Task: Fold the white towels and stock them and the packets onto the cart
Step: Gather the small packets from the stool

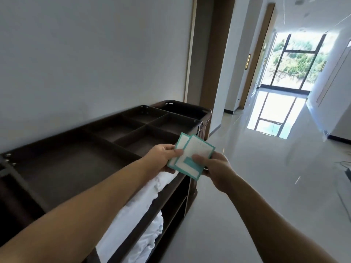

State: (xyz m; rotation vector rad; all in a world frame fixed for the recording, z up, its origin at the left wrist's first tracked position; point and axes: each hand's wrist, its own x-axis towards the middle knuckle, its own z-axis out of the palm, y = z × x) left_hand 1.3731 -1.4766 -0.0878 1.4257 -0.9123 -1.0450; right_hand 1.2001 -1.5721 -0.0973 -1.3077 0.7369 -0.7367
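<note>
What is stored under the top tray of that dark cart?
White towels lie bunched on the shelves beneath the cart top. The top tray covers the back of the shelves, and the section further along is too dark to see into.

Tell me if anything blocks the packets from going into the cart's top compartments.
Nothing visible does. The left hand and right hand hold the packets over the cart's near edge, and the compartment beside them has nothing over it. The white towels sit lower, on a shelf.

packets (199, 149) blurred, cart (66, 168) cut off at left
</note>
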